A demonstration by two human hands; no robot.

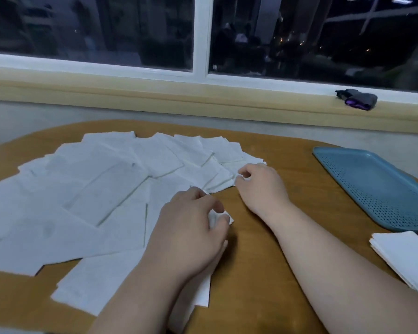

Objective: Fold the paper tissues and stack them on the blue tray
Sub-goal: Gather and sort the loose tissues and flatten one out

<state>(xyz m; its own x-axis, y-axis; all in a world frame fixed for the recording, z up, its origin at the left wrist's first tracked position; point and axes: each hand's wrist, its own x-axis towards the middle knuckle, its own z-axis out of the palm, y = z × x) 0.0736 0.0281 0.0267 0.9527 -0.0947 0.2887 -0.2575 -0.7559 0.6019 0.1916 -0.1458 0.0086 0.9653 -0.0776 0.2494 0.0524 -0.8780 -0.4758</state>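
Loose white paper tissues (94, 189) fanned across left and centre of wooden worktop (263, 249), left hand (191, 227) pinching a tissue corner at centre, right hand (261, 186) pinching a tissue edge, blue perforated plastic tray (372, 189) at right, long axis upper-left to lower-right, folded tissue stack (405, 259) just below

Round wooden table (263, 237), cream windowsill (155, 92), white-framed window (200, 44), dark night outside
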